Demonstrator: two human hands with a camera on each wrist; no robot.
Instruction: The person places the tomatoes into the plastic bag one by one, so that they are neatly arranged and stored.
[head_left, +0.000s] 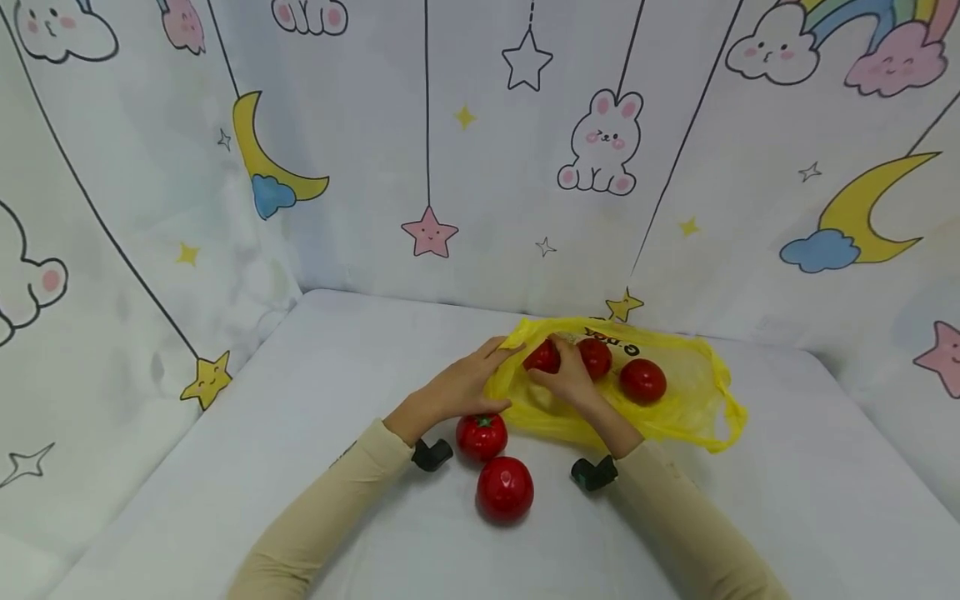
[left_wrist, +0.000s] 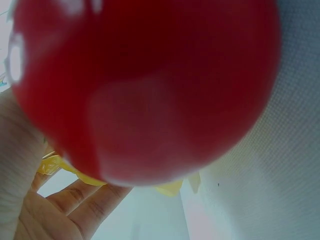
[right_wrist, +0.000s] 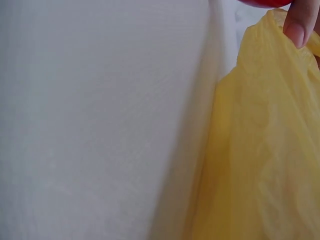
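A yellow plastic bag [head_left: 690, 392] lies on its side on the white table, dark print near its far edge. My right hand [head_left: 576, 382] reaches over it and grips a red tomato [head_left: 542, 357] at the bag's left end, thumb and forefinger on either side. Two more tomatoes, one in the middle [head_left: 597, 358] and one on the right [head_left: 642, 382], sit in the bag. My left hand [head_left: 468, 383] has its fingers spread at the bag's left edge, touching the plastic. Just below that hand stands a tomato with a green stem [head_left: 482, 437]; it fills much of the left wrist view.
Nearer to me, another red tomato [head_left: 506, 490] rests on the white table [head_left: 352, 350], between my forearms. Behind the bag rises a white cloth backdrop [head_left: 480, 167] printed with stars, moons and bunnies. Dark wrist cameras [head_left: 594, 473] sit below both wrists.
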